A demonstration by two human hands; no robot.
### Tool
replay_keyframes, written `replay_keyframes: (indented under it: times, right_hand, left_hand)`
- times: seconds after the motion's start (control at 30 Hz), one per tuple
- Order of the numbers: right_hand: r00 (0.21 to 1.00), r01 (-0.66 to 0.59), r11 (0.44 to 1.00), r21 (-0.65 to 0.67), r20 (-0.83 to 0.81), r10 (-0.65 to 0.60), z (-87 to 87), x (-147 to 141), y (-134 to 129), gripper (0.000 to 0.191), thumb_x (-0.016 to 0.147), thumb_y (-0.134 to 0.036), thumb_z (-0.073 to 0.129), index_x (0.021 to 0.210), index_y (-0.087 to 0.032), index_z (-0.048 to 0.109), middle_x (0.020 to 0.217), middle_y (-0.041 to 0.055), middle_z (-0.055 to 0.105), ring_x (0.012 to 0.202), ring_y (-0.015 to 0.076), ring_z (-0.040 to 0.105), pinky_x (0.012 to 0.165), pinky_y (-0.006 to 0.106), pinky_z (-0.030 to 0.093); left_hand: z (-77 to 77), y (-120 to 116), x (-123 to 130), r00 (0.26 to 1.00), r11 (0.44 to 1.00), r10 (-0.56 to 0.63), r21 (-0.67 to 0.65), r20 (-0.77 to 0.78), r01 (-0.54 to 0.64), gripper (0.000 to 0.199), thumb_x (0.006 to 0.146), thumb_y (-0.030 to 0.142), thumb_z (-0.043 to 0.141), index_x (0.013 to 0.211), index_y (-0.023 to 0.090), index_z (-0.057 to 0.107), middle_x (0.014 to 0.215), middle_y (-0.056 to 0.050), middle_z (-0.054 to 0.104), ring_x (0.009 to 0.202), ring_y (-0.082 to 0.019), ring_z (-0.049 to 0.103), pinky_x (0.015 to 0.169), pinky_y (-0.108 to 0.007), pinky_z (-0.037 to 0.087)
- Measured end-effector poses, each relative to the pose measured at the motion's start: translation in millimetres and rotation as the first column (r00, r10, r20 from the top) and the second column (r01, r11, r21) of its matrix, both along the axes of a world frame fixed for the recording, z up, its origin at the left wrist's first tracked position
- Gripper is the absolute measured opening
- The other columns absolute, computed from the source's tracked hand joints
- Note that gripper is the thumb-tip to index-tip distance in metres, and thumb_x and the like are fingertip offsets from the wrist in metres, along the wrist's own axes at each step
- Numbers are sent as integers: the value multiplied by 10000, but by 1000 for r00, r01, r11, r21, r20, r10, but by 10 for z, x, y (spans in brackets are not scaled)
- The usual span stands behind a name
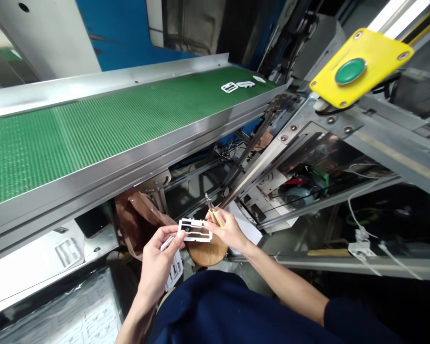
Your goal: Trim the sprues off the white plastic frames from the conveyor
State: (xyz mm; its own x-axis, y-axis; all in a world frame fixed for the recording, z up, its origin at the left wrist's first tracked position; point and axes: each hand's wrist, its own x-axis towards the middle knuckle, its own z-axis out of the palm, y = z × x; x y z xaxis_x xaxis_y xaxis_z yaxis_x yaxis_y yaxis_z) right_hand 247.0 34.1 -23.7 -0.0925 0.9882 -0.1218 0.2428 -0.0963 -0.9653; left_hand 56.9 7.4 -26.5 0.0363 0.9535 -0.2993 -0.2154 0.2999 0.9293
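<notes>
My left hand (pixel 159 255) is closed on a white plastic frame (pixel 197 239), pinching its left end between thumb and fingers. More white plastic parts (pixel 174 273) show beneath that hand, partly covered by it; I cannot tell whether the hand also holds them. My right hand (pixel 228 231) is wrapped round a pair of hand nippers (pixel 211 206) with tan handles, their metal jaws pointing up and away. The right thumb lies against the right end of the frame. Below the frame is a round wooden stool seat (pixel 208 253).
A green conveyor belt (pixel 129 119) with metal edges runs across ahead, carrying several white parts (pixel 230 87) at its far end. A yellow box with a green button (pixel 350 71) is at upper right. Left stand a brown bag (pixel 132 210) and a white surface (pixel 28 263) bearing another part.
</notes>
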Motion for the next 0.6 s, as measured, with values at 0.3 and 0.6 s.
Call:
replay_keyframes:
  times: [0.3,0.6]
  right_hand:
    - [995,-1,996,95,104,-9,108,41,-73,137,765,-289,576,827,-190,505,724,-23,512,666,107,498,660,242,430]
    - [997,-8,996,-89,-78,1,58,96,-170,243,692,-303,672,801,-178,496,696,-39,466,642,95,501,634,233,434]
  left_hand:
    - [-35,157,-178,920,961,-256,28,-295,277,300,802,457,571,767,160,593,626,-2,541,564,-135,460,516,-227,339]
    - [106,295,-233,770,815,-305,265,-561,516,213,836,328,499,682,198,569,827,-52,624,754,-203,559,688,-276,425]
